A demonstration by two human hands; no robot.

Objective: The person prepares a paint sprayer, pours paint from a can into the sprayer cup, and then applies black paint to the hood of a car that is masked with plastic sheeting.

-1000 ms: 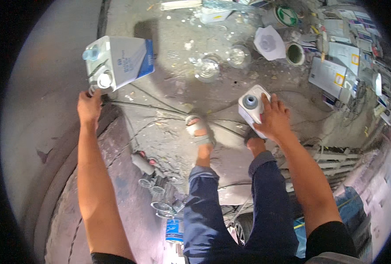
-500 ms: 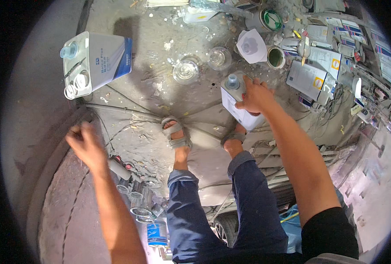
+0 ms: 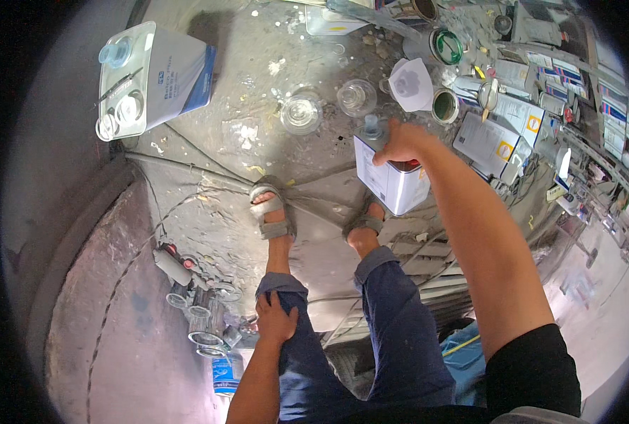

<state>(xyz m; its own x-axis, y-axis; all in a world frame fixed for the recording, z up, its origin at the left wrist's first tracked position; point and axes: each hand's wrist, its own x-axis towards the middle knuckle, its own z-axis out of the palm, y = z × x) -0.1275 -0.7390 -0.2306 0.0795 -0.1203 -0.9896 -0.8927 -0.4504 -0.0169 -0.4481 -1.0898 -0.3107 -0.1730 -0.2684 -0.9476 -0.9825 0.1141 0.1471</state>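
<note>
My right hand (image 3: 408, 143) is closed over the top of a rectangular metal can (image 3: 388, 177) with a white label, in front of my right foot. A clear plastic cap (image 3: 373, 127) stands up from the can's far corner. A bit of red shows below the fingers, and the can's handle is hidden under them. My left hand (image 3: 276, 319) lies on my left knee, fingers spread, holding nothing. Just beyond the can are two clear plastic cups (image 3: 301, 113) on the floor.
A larger white-and-blue can (image 3: 176, 81) stands at the far left. A white paper cone (image 3: 410, 85), open paint tins (image 3: 445, 106) and boxy cans (image 3: 487, 138) crowd the right. Hoses (image 3: 187, 166) cross the dusty floor. Spray guns and metal cups (image 3: 205, 321) sit left of my leg.
My left hand has come down from the left onto my left knee. The can under my right hand has turned slightly, showing more of its labelled side. The whole view has shifted a little.
</note>
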